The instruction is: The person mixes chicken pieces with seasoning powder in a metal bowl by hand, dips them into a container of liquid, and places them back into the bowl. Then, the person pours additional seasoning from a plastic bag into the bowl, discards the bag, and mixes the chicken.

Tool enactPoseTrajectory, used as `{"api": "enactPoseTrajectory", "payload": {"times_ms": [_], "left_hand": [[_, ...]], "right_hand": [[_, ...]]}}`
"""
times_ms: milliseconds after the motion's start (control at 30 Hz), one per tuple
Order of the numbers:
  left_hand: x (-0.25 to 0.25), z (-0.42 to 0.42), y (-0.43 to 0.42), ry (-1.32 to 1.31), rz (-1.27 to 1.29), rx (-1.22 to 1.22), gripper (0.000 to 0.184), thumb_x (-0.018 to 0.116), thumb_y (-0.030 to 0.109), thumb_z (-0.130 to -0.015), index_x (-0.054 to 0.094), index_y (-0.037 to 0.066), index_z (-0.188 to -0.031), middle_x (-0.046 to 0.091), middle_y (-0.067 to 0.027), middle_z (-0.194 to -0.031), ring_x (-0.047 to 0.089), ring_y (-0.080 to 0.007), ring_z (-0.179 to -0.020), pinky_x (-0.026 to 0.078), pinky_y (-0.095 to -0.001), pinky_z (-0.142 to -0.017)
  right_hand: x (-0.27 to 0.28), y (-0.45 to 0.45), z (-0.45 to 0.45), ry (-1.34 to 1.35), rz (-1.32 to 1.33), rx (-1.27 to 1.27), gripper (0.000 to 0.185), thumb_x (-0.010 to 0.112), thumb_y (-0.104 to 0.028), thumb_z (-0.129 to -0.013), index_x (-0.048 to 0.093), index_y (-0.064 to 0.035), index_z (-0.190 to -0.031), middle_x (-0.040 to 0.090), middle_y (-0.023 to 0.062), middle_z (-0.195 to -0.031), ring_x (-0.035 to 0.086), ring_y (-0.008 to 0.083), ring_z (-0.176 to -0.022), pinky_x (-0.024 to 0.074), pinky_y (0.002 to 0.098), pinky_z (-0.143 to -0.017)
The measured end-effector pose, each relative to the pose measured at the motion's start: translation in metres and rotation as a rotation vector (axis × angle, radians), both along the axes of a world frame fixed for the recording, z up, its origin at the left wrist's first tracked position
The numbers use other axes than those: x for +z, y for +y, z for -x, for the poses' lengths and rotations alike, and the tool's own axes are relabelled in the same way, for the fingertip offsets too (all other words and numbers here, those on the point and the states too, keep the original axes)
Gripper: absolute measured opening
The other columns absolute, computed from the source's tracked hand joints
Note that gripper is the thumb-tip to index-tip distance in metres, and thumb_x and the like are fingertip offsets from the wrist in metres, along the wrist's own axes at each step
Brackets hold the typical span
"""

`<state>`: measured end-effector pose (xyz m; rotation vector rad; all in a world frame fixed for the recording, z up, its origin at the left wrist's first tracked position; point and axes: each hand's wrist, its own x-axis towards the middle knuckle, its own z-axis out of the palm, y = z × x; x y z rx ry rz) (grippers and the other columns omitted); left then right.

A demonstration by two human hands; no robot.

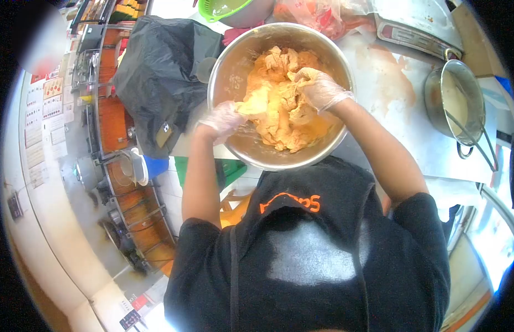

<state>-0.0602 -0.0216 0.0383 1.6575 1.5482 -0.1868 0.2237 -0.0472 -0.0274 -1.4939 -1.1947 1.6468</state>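
Observation:
A large steel bowl [226,88] holds a heap of orange-yellow coated pieces [282,105], which look like battered meat. My left hand [225,118], in a clear plastic glove, is at the bowl's left rim with its fingers closed on a pale yellow coated piece [256,101]. At the right side of the heap my right hand [319,91], gloved too, has its fingers curled round a coated piece. Batter clings to both gloves and to the inner wall of the bowl.
Black plastic bag [163,72] left of the bowl; green basket [224,8] and a plastic bag [312,14] behind. A scale [414,36] stands at the back right. A steel pot [459,99] with pale liquid and a utensil sits on the right of the table [373,83].

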Motion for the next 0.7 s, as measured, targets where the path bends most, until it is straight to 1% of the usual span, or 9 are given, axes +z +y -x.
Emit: {"api": "enactPoseTrajectory", "payload": {"times_ms": [67,133,200,267,467,567,600,667,700], "left_hand": [[-0.031,-0.006,0.0,0.039,-0.055,-0.229,0.054,0.072,0.027,-0.086,0.056,-0.003,-0.127,0.069,-0.0219,-0.111,0.067,-0.0297,-0.102,0.051,-0.0379,-0.09],[-0.013,-0.048,-0.006,0.149,-0.15,-0.223,0.046,0.07,0.023,-0.084,0.062,0.002,-0.125,0.069,-0.0207,-0.114,0.067,-0.0302,-0.104,0.051,-0.0377,-0.091],[-0.018,-0.065,-0.009,0.001,-0.159,0.019,0.045,0.07,0.029,-0.083,0.065,0.004,-0.12,0.07,-0.0207,-0.112,0.067,-0.0319,-0.103,0.051,-0.0384,-0.09],[-0.045,-0.064,-0.003,0.016,-0.216,-0.057,0.041,0.069,0.03,-0.083,0.068,0.002,-0.113,0.068,-0.0227,-0.112,0.066,-0.0357,-0.105,0.051,-0.04,-0.09],[-0.044,-0.07,0.018,0.43,-0.293,-0.176,0.03,0.067,0.021,-0.082,0.072,0.0,-0.102,0.069,-0.0247,-0.105,0.067,-0.0353,-0.105,0.053,-0.0406,-0.091],[-0.035,-0.063,0.023,0.773,-0.412,-0.56,0.023,0.064,0.024,-0.081,0.076,0.007,-0.092,0.073,-0.0169,-0.1,0.07,-0.0312,-0.099,0.055,-0.0417,-0.087],[-0.041,-0.062,0.023,0.773,-0.413,-0.561,0.023,0.064,0.024,-0.081,0.076,0.007,-0.092,0.073,-0.0169,-0.1,0.07,-0.0312,-0.099,0.055,-0.0417,-0.087],[-0.06,-0.065,0.024,0.678,-0.318,-0.858,0.024,0.063,0.021,-0.08,0.076,0.007,-0.094,0.073,-0.0175,-0.099,0.07,-0.0318,-0.097,0.055,-0.0419,-0.086],[-0.046,-0.073,0.018,0.612,-0.308,-0.791,0.027,0.062,0.02,-0.08,0.074,0.006,-0.099,0.072,-0.0191,-0.1,0.069,-0.0337,-0.097,0.054,-0.0424,-0.087]], "right_hand": [[-0.003,-0.001,0.002,-0.017,-0.039,-0.009,0.013,0.061,-0.008,-0.088,0.065,-0.0072,-0.101,0.068,0.0097,-0.092,0.063,0.0183,-0.085,0.0512,0.0338,-0.076],[-0.005,-0.001,0.003,-0.031,-0.08,-0.014,0.012,0.057,-0.005,-0.09,0.065,-0.0064,-0.098,0.068,0.0091,-0.091,0.063,0.0174,-0.082,0.051,0.0341,-0.074],[-0.007,0.001,0.003,0.005,0.005,0.033,0.013,0.058,-0.005,-0.088,0.065,-0.0059,-0.1,0.068,0.0095,-0.092,0.064,0.0196,-0.08,0.0516,0.0353,-0.073],[-0.018,0.001,0.0,-0.019,-0.047,0.073,0.013,0.058,-0.005,-0.089,0.065,-0.0072,-0.1,0.064,0.0058,-0.088,0.06,0.0157,-0.079,0.0499,0.0329,-0.071],[-0.006,-0.006,-0.002,-0.136,-0.185,0.129,0.016,0.055,-0.004,-0.089,0.065,-0.0105,-0.1,0.061,0.0028,-0.084,0.058,0.0126,-0.077,0.0483,0.0307,-0.068],[-0.006,-0.005,-0.003,-0.127,-0.175,0.131,0.016,0.055,-0.006,-0.089,0.066,-0.0107,-0.1,0.063,0.0044,-0.085,0.059,0.0148,-0.076,0.0489,0.0321,-0.068],[-0.006,-0.004,-0.002,-0.155,-0.176,0.142,0.015,0.056,-0.007,-0.089,0.066,-0.0104,-0.1,0.064,0.0057,-0.086,0.06,0.0163,-0.077,0.0493,0.0333,-0.069],[-0.005,-0.002,-0.002,-0.186,-0.167,0.15,0.014,0.058,-0.009,-0.089,0.066,-0.0101,-0.101,0.065,0.0071,-0.087,0.061,0.018,-0.078,0.0496,0.0343,-0.07],[-0.004,-0.001,-0.002,-0.216,-0.157,0.16,0.013,0.059,-0.01,-0.09,0.066,-0.0097,-0.101,0.066,0.0086,-0.087,0.062,0.0197,-0.078,0.0499,0.0354,-0.071]]}}
